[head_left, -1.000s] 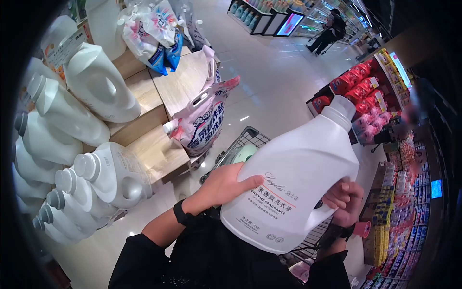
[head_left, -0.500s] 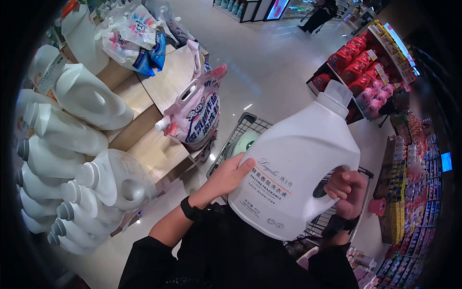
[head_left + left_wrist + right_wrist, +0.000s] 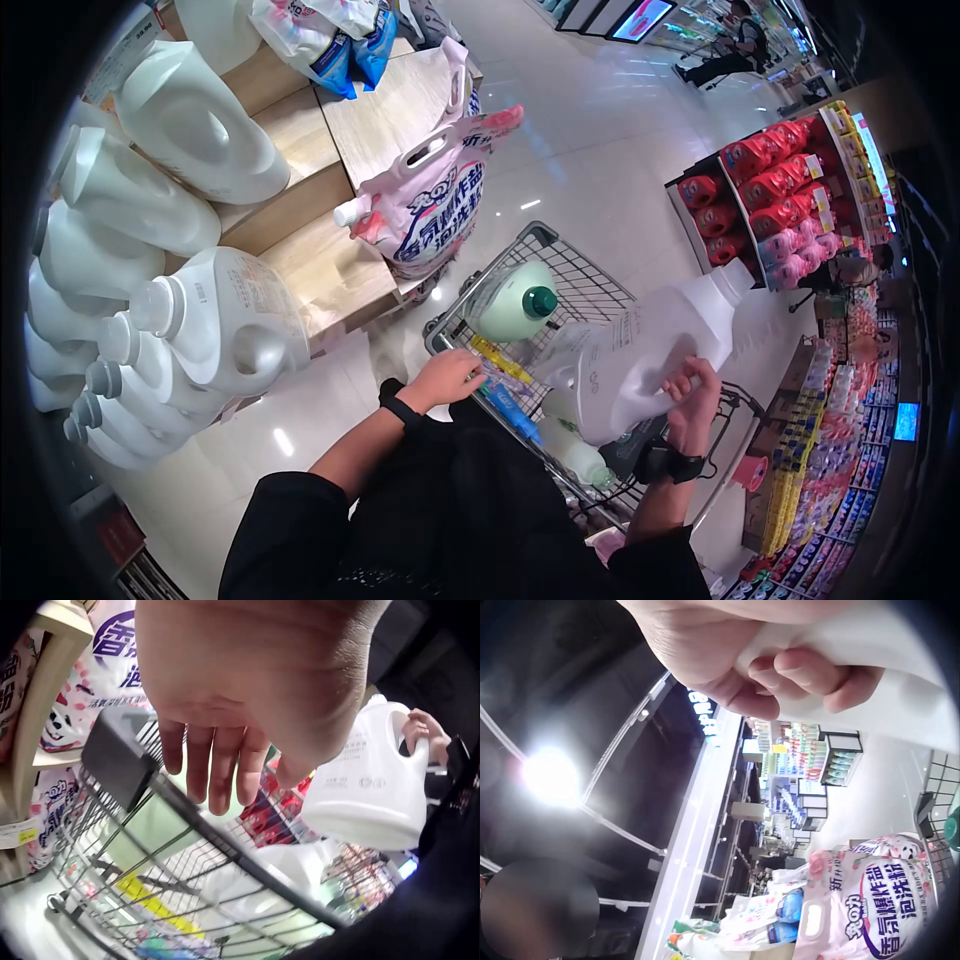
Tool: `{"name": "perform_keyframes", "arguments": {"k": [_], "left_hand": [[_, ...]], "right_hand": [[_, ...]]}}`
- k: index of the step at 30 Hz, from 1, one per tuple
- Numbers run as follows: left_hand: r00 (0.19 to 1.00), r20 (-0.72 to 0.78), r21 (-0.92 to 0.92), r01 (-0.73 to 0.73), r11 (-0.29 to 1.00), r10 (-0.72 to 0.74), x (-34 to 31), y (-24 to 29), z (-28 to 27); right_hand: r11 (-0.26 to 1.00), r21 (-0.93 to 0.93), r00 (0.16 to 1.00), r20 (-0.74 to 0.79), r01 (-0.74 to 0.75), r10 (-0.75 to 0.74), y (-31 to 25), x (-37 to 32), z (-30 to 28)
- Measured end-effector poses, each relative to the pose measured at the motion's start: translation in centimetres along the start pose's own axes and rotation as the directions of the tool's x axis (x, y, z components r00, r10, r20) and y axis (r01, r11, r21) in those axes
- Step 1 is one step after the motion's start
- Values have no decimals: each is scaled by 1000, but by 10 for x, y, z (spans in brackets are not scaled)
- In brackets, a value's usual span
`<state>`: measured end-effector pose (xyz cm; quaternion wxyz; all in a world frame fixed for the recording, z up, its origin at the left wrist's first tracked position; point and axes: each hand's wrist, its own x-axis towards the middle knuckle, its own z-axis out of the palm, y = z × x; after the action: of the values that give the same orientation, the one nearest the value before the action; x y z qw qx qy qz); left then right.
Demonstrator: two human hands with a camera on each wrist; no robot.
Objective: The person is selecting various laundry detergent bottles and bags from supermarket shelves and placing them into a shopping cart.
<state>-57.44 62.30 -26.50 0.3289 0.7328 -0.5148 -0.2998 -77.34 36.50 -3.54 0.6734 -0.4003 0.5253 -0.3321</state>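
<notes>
My right hand (image 3: 692, 400) grips the side handle of a large white laundry detergent jug (image 3: 635, 350), its fingers curled through the handle opening. Tilted with its cap toward the upper right, the jug overlaps the shopping cart (image 3: 590, 262) in the head view. My left hand (image 3: 445, 378) is off the jug, at the cart's near left edge; in the left wrist view its fingers (image 3: 223, 769) extend loosely over the dark rim, holding nothing. Inside the cart are a pale green jug (image 3: 508, 303) with a dark green cap, a yellow package (image 3: 500, 362), a blue package (image 3: 510, 410) and a white bottle (image 3: 575, 455).
Several white jugs (image 3: 240, 310) stand on a stepped wooden display (image 3: 315, 285) at the left. A pink bag of washing powder (image 3: 430, 205) sits at its corner. Red bottles (image 3: 765, 170) fill a shelf beyond the cart. Farther off, a person (image 3: 735, 50) is in the aisle.
My left hand has let go of the jug and moved down left to the cart's edge. The jug, still in my right hand, has turned and shifted right, revealing the cart's contents.
</notes>
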Motion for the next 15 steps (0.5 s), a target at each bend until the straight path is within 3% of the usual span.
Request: {"name": "perform_keyframes", "arguments": {"k": [2,3,8,15], "left_hand": [[970,-50,277,-214,937,237,-12,-7,15],[955,-133,267,-224,937,266,-11,-1,20],[981,-17,262,-183,947,195,-1,7,16],[989,-9,257,-137,957,144,8,21,17]], "right_hand": [[999,17,999,-23,-45,46,18,18,-4],[998,29,998,-7,-64,64,24,25,-7],[987,-36,969,188,-155,159,79,77,-29],[896,50,894,115,-441,433,153,130,-40]]}}
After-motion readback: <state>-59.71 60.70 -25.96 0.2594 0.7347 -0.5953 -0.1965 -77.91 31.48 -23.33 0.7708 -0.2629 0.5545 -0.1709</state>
